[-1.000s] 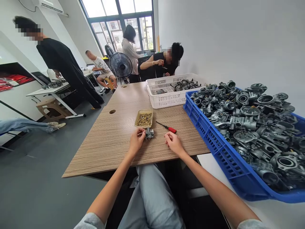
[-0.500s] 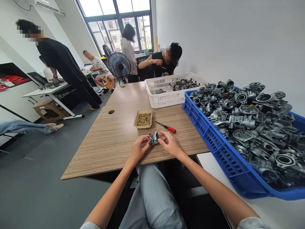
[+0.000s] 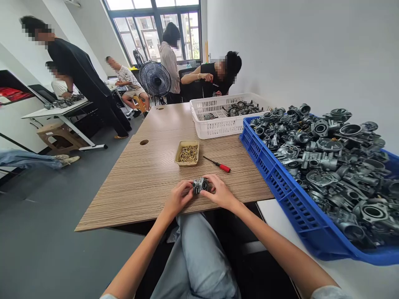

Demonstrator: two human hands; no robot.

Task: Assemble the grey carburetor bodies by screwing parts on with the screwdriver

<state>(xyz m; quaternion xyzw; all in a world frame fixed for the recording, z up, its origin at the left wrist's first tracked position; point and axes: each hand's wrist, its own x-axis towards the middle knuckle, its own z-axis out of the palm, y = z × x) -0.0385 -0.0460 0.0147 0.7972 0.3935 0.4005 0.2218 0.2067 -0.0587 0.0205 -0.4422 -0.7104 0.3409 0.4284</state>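
Note:
A grey metal carburetor body (image 3: 200, 185) is held between my two hands, just above the near part of the wooden table (image 3: 131, 195). My left hand (image 3: 180, 197) grips its left side with thumb and fingers. On the opposite side, my right hand (image 3: 220, 192) has its fingers behind the part and its thumb in front. A round bore on the carburetor faces me. Beyond the hands sits a small tan tray (image 3: 180, 163) of brass-coloured small parts (image 3: 188, 153). To its right lies a screwdriver (image 3: 222, 167) with a red handle.
A blue crate (image 3: 274, 166) heaped with carburetor bodies (image 3: 324, 145) stands at my right. Behind it, a white basket (image 3: 215, 132) holds more. Across the table a co-worker (image 3: 215, 79) works with a red-handled tool. A fan (image 3: 156, 79) and other people are farther back.
The carburetor body has been turned so its bore faces me. My right hand has closed further around it. The camera view has shifted slightly.

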